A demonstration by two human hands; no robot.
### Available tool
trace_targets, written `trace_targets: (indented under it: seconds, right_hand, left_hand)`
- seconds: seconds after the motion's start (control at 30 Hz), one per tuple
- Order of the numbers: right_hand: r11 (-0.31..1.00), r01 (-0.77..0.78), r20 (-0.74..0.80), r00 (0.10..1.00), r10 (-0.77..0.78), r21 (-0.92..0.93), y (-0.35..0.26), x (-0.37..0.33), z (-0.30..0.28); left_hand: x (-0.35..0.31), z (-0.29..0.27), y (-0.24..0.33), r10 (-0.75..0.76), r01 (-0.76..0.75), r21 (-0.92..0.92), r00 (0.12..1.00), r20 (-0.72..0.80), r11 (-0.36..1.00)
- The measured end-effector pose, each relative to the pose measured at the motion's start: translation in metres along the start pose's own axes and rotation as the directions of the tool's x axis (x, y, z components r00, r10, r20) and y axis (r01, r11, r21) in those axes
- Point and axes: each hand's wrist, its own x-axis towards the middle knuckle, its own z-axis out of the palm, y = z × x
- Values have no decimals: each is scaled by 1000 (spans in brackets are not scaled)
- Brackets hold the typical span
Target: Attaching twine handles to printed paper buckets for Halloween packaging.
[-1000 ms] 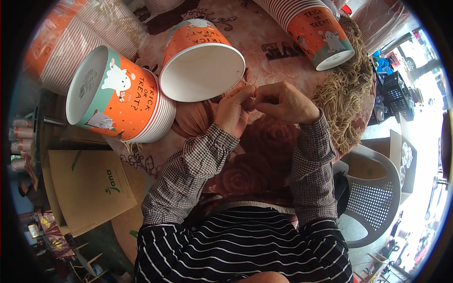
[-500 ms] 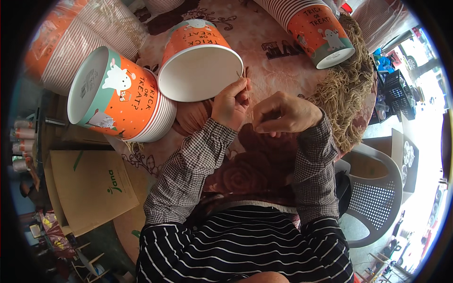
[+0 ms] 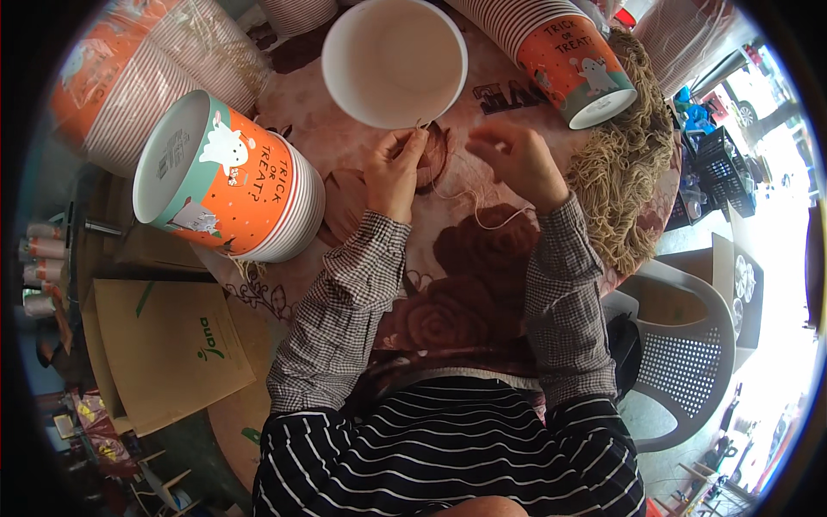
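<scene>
A paper bucket [image 3: 396, 65], white inside, lies tipped with its mouth toward me at the far middle of the table. Just below its near rim, my left hand [image 3: 394, 177] is closed in a pinch on a thin beige string [image 3: 423, 125]. From there the string [image 3: 476, 207] trails loosely over the cloth toward my right wrist. My right hand [image 3: 521, 164] hovers to the right of the left one, apart from the bucket. Its fingers are smeared by motion, so what they hold, if anything, does not show.
Orange bucket stacks lie at left [image 3: 237, 177] and far right [image 3: 573, 65]. Plastic-wrapped stacks [image 3: 129, 95] stand far left. A bundle of beige strings [image 3: 624, 164] hangs along the table's right side. A cardboard box [image 3: 168, 353] sits lower left, a grey chair [image 3: 680, 362] lower right.
The bucket has moved away and right, its mouth turned more toward me. My left hand has shifted slightly left and up. My right hand has risen, and a loose string now shows below it.
</scene>
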Motion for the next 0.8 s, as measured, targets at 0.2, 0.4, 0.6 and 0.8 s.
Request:
trace_targets:
  seconds: [0.2,0.4,0.6,0.8]
  right_hand:
    - [881,-185,-90,965,247,435,-4,5,12]
    - [714,-194,-35,956,293,673,1,7,16]
    - [710,-311,282,946,163,632,-20,-1,18]
    - [662,-308,316,942,112,684,-29,-8,35]
  left_hand:
    - [-4,-4,-5,172,-221,342,971,167,914]
    - [-13,6,12,-131,169,-126,956,264,977]
    - [-8,-2,17,-68,87,-132,988,139,988]
    - [-1,-10,25,-135,201,-319,967,216,926]
